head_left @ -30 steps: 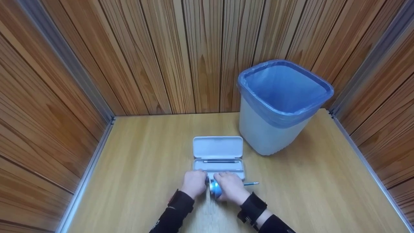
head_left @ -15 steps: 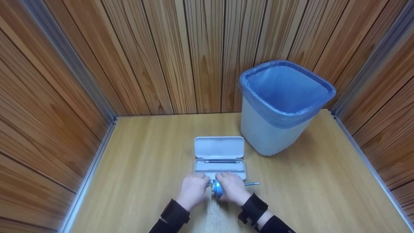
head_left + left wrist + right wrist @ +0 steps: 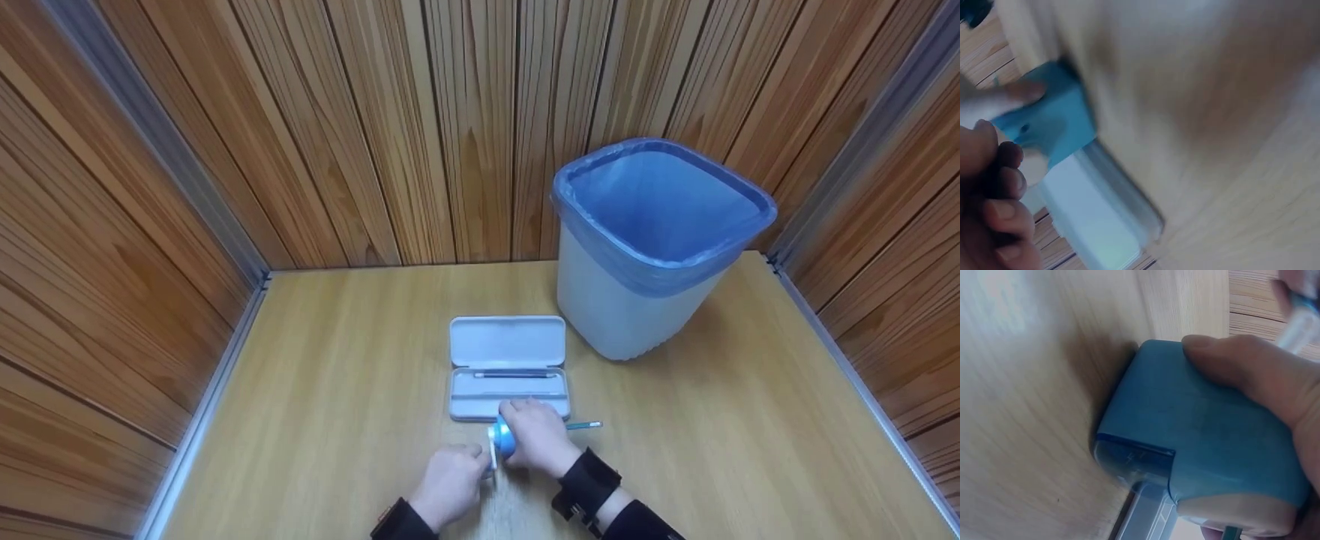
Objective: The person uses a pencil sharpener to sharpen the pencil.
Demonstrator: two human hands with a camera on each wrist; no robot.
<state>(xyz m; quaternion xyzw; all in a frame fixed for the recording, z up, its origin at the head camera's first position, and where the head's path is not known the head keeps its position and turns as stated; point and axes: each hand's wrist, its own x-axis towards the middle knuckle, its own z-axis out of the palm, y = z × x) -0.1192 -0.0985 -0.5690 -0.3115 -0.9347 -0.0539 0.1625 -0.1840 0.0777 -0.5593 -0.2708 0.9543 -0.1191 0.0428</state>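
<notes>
Gripping the blue sharpener (image 3: pixel 1202 427) in the right hand (image 3: pixel 541 437), thumb laid over its casing, fingers mostly hidden beneath; apparently resting on the table (image 3: pixel 345 420), just in front of the open pencil case (image 3: pixel 507 341). Pinching the far end of the white crank (image 3: pixel 1297 331) with the left hand (image 3: pixel 454 480), on the person's side of the hub. Opposite the crank, a pencil (image 3: pixel 589 425) set into the sharpener and pointing out to the right; inside the case, a dark pencil or pen (image 3: pixel 515 375). Behind and to the right, a blue-lined bin (image 3: pixel 637 319). Most likely at the cranking step, judging by the two grips. No telling the state of the tip, hidden inside. Calls next, probably, for bringing the crank round in an even circle while bracing the sharpener firmly against slipping or twisting.
</notes>
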